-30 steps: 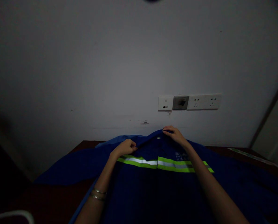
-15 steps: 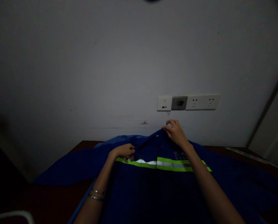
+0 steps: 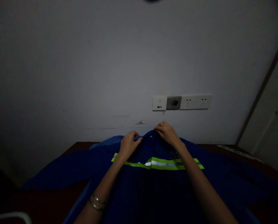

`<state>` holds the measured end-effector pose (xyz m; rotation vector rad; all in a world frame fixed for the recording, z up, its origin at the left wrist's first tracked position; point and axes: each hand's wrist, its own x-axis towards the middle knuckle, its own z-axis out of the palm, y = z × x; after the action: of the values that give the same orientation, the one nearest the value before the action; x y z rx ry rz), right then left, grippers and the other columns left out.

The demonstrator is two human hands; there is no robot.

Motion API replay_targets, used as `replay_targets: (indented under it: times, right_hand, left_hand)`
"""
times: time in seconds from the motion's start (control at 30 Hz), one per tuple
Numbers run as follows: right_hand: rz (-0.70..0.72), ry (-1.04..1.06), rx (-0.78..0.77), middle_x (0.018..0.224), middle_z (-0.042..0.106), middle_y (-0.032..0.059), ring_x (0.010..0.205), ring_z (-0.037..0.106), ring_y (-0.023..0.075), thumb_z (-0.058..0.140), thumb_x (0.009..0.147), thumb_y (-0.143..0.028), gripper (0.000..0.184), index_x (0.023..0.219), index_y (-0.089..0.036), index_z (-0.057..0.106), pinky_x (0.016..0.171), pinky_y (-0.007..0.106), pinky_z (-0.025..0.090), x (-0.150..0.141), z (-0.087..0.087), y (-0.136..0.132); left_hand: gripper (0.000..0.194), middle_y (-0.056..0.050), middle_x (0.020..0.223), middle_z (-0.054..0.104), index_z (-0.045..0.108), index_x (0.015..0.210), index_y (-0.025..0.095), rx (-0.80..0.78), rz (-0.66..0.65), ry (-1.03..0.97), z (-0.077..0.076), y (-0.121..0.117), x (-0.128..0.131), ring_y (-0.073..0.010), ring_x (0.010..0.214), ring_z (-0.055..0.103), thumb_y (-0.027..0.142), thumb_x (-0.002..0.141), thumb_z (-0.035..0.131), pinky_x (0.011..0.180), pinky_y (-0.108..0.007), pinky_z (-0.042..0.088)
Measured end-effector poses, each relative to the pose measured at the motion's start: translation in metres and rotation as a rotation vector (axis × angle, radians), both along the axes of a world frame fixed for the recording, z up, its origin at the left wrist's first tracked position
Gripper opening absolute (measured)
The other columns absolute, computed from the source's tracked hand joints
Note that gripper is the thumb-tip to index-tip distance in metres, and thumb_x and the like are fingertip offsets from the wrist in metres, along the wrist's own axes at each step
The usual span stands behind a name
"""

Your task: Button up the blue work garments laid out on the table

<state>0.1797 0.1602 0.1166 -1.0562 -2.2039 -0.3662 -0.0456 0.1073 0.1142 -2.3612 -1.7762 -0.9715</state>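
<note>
1. Head view, the hands: The bare left hand [image 3: 129,143] is at the neck edge of a dark blue long-sleeved work garment [image 3: 139,186], its fingers closed on the cloth, with a bit of blue showing between thumb and forefinger. The bare right hand [image 3: 168,133] pinches the top of the raised collar [image 3: 148,134] between thumb and fingertips. Two silver-coloured bracelets [image 3: 97,203] circle the left wrist.
2. Head view, the garment: It lies spread over a dark reddish-brown counter [image 3: 45,199], one sleeve [image 3: 59,171] stretched out to the left. A yellow-green and silver reflective band [image 3: 168,164] crosses it below the collar, partly hidden by the left forearm. Lighter blue cloth [image 3: 107,141] shows along its upper left edge; whether this is a separate piece, I cannot tell.
3. Head view, the surroundings: A pale grey wall [image 3: 106,62] rises behind the counter, carrying white socket plates [image 3: 195,102] and a grey plate [image 3: 173,103] between them. A pale patterned strip [image 3: 239,151] lies at the counter's far right edge, and a white curved object [image 3: 17,214] shows at bottom left.
</note>
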Motion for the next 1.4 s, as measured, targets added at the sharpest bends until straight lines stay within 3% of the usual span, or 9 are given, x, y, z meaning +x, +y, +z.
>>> replay_targets:
  times: [0.1,0.2,0.3,0.43,0.6,0.77,1.03,1.23,1.4]
  right_hand:
    - [0.027,0.013,-0.044,0.086,0.063,0.0055,0.087,0.049,0.0199,0.049,0.083,-0.016,0.020,0.092,-0.020,0.067,0.077,0.031,0.042,-0.004,0.002,-0.003]
    - [0.038,0.036,-0.076,0.085,0.064,0.0045,0.087,0.051,0.0194,0.052,0.082,-0.016,0.018,0.088,-0.021,0.067,0.078,0.031,0.042,-0.007,0.004,-0.006]
    - [0.039,0.050,-0.119,0.085,0.065,0.0041,0.087,0.053,0.0190,0.054,0.080,-0.018,0.015,0.088,-0.021,0.067,0.078,0.031,0.042,-0.004,0.005,-0.006]
    - [0.032,0.067,-0.187,0.088,0.065,0.0048,0.085,0.056,0.0179,0.060,0.076,-0.027,0.019,0.093,-0.020,0.066,0.076,0.029,0.042,0.012,0.008,-0.004]
    - [-0.154,0.078,-0.278,0.080,0.067,0.0043,0.072,0.060,0.0167,0.059,0.075,-0.044,0.025,0.083,-0.021,0.066,0.061,0.024,0.040,0.037,0.017,-0.010]
    - [-0.355,0.086,-0.177,0.078,0.066,0.0038,0.070,0.060,0.0186,0.056,0.073,-0.057,0.038,0.087,-0.021,0.059,0.053,0.025,0.035,0.022,0.020,-0.021]
    - [-0.489,-0.040,-0.171,0.085,0.063,0.0091,0.078,0.060,0.0208,0.057,0.076,-0.039,0.019,0.075,-0.020,0.060,0.060,0.027,0.040,-0.008,0.008,-0.018]
    - [-0.445,0.026,-0.190,0.085,0.064,0.0082,0.080,0.060,0.0210,0.055,0.076,-0.030,0.014,0.074,-0.020,0.065,0.059,0.026,0.040,0.009,0.008,-0.012]
    - [-0.191,0.210,-0.368,0.076,0.066,0.0061,0.072,0.059,0.0171,0.057,0.073,-0.031,0.017,0.074,-0.017,0.066,0.062,0.024,0.041,0.044,0.009,-0.002]
  left_hand:
    - [0.030,-0.006,0.107,0.055,0.049,0.108,0.020,0.154,-0.006,0.087,-0.004,0.004,0.033,-0.0193,0.101,0.050,0.033,0.082,0.054,0.077,-0.026,0.041]
    - [0.024,-0.008,0.105,0.052,0.049,0.107,0.018,0.204,-0.056,0.238,-0.008,0.017,0.051,-0.0211,0.102,0.047,0.024,0.084,0.051,0.082,-0.031,0.040]
    - [0.013,-0.007,0.095,0.055,0.054,0.094,0.017,0.223,-0.124,0.325,-0.008,0.034,0.054,-0.0205,0.095,0.048,0.016,0.085,0.045,0.083,-0.032,0.038]
    - [0.014,-0.007,0.092,0.058,0.059,0.090,0.017,0.218,-0.167,0.301,-0.002,0.058,0.047,-0.0206,0.095,0.048,0.017,0.084,0.046,0.084,-0.033,0.037]
    - [0.015,-0.006,0.091,0.062,0.064,0.089,0.017,0.141,-0.182,0.261,0.007,0.083,0.039,-0.0202,0.094,0.050,0.021,0.081,0.053,0.085,-0.033,0.037]
    - [0.018,-0.007,0.089,0.065,0.068,0.088,0.017,0.159,-0.190,0.293,0.010,0.093,0.041,-0.0214,0.091,0.052,0.023,0.080,0.052,0.084,-0.034,0.037]
    - [0.021,-0.007,0.090,0.067,0.069,0.089,0.018,0.085,-0.124,0.287,0.013,0.088,0.048,-0.0216,0.095,0.053,0.022,0.078,0.052,0.087,-0.033,0.036]
    - [0.020,-0.007,0.088,0.067,0.069,0.088,0.018,0.119,-0.139,0.312,0.012,0.089,0.047,-0.0218,0.092,0.054,0.022,0.078,0.052,0.084,-0.033,0.037]
    - [0.020,-0.007,0.092,0.066,0.068,0.091,0.018,0.133,-0.171,0.330,0.013,0.087,0.044,-0.0215,0.095,0.052,0.024,0.081,0.052,0.085,-0.033,0.036]
